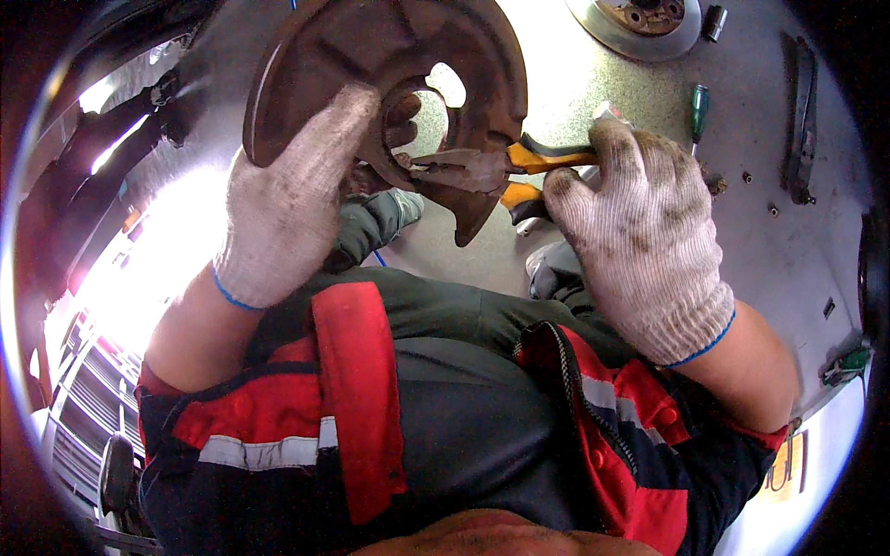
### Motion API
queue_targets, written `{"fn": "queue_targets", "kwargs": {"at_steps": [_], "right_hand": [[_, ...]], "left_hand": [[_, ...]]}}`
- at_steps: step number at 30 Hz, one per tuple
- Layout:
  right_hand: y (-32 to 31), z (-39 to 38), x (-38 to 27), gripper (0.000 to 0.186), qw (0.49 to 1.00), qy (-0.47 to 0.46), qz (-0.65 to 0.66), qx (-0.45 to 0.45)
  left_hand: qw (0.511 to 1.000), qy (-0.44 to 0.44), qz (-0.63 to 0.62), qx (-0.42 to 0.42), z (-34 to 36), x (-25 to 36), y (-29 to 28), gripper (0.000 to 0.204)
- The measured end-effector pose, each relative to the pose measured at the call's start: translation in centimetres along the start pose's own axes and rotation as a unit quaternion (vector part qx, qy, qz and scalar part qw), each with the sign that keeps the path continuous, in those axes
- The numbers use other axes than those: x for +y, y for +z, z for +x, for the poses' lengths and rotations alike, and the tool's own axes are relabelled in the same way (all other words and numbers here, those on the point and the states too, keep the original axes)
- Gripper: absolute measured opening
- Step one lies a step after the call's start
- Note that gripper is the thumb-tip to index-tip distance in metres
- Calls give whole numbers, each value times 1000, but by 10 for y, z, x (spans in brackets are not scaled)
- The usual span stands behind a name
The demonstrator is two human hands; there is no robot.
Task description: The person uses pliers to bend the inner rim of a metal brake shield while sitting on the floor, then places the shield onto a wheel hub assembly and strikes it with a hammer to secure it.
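Note:
My left hand, in a soiled white knit glove, is closed on a rusty brown brake dust shield, a curved plate with a round hole in its middle. The thumb lies across its face; some fingertips show through the hole. In my gloved right hand is a pair of pliers with yellow and black handles. The handles are spread apart. The plier jaws point left and meet the shield at the lower rim of its hole; whether they grip the metal, I cannot tell.
On the grey floor at the far right lie a brake disc, a dark socket, a green-handled screwdriver, small nuts and a long dark metal bar. Dark car parts stand at the left.

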State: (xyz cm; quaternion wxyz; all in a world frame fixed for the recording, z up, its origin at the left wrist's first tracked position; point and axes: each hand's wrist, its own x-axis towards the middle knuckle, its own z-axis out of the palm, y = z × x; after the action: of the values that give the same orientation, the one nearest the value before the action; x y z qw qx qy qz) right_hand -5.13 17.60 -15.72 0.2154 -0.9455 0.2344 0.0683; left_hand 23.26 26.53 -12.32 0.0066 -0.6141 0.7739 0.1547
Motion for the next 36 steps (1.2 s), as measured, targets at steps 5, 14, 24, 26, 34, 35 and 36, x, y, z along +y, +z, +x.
{"fn": "queue_targets", "kwargs": {"at_steps": [5, 14, 24, 26, 34, 35, 36], "right_hand": [[-3, 4, -3, 31, 1000, -2, 6, -7], [6, 9, 4, 27, 999, -36, -7, 16], [9, 17, 15, 25, 999, -44, -8, -21], [8, 15, 17, 25, 999, -47, 1, 2], [2, 9, 25, 26, 995, -17, -64, 77], [2, 5, 28, 27, 994, -4, -77, 75], [3, 2, 30, 28, 993, 8, -90, 72]], "left_hand": [[1000, -9, -18, -13, -5, 0, 3, 58], [999, -16, -44, -10, -9, 6, 0, 64], [999, -12, -43, -5, -13, 8, -3, 53], [998, -15, -55, -4, -12, 6, -4, 53], [992, -50, -114, -1, -7, -5, -5, 53], [991, -51, -121, -1, -5, -5, -4, 53], [990, -52, -128, -2, -4, -6, -3, 53]]}}
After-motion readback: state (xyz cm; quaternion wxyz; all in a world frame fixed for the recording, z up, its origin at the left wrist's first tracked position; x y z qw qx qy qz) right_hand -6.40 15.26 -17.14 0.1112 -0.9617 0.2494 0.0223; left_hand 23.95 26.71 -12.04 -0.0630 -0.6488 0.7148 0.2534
